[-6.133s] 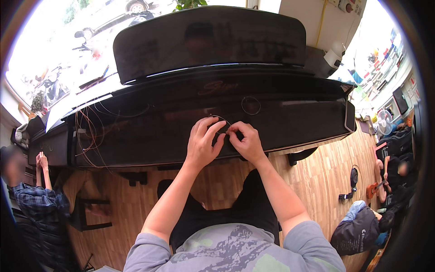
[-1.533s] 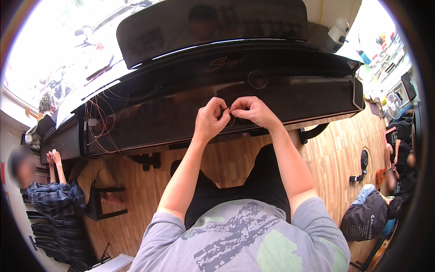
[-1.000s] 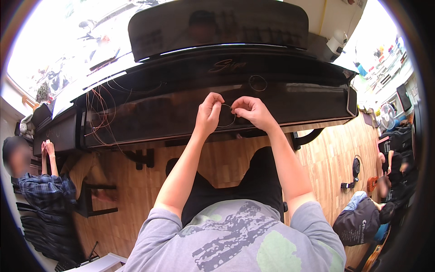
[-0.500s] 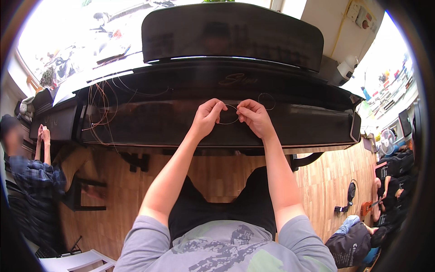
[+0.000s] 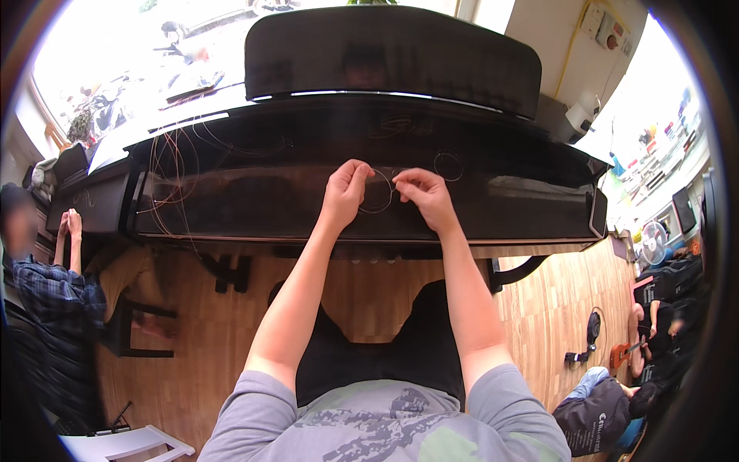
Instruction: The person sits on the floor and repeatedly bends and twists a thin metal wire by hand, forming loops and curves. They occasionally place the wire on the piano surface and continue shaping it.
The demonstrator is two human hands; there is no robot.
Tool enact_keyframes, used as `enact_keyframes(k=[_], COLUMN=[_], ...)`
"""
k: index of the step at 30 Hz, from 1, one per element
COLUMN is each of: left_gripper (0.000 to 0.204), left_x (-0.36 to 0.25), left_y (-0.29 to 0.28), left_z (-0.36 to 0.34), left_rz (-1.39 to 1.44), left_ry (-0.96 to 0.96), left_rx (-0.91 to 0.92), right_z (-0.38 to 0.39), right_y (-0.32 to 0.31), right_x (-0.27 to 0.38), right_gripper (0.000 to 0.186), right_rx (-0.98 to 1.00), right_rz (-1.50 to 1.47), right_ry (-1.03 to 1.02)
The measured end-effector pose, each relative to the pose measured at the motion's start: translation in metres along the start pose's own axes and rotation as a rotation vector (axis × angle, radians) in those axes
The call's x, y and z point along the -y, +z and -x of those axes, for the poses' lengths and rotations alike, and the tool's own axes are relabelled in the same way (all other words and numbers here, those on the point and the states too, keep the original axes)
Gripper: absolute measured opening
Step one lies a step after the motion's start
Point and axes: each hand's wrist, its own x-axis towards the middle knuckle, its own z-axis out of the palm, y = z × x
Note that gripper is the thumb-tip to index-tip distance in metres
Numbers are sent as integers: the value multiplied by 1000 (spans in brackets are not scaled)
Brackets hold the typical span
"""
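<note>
Over the closed lid of a black piano (image 5: 285, 223), I hold a thin metal string coiled into a small ring (image 5: 377, 211). My left hand (image 5: 345, 194) pinches the ring's left side between thumb and fingers. At the ring's right edge, my right hand (image 5: 426, 197) has thumb and fingertips closed together on what looks like the string's end, too fine to see clearly. A second coiled string (image 5: 448, 179) lies on the lid just beyond my right hand. Loose copper-coloured and silvery strings (image 5: 183, 165) are spread across the lid's left part.
The black music stand (image 5: 392, 61) rises at the back. A person in a checked shirt (image 5: 58, 289) sits at far left, hands together. Several people sit at lower right near a small orange guitar (image 5: 620, 355). A white slatted piece of furniture (image 5: 135, 443) is at lower left.
My left hand has shifted slightly left and up with the ring, which now shows rounder. My right hand has moved a little left, its fingers still closed at the ring's edge.
</note>
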Motion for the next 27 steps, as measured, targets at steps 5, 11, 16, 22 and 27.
enact_keyframes(k=[5,11,16,22,27], left_gripper=[21,21,20,19,19], left_x=[0,-3,-4,-3,-2], left_y=[7,13,11,12,11], left_z=[-2,-3,3,8,8], left_rz=[-208,-377,-278,-254,-223], left_ry=[115,140,98,72,130], left_rx=[-65,-115,-66,-11,40], right_z=[4,6,3,6,2], right_y=[5,7,14,15,12], right_x=[1,3,3,-2,-8], right_gripper=[9,9,10,10,27], right_rx=[31,-39,-14,-108,-175], right_rz=[60,262,446,558,326], right_ry=[-102,-194,-224,-255,-161])
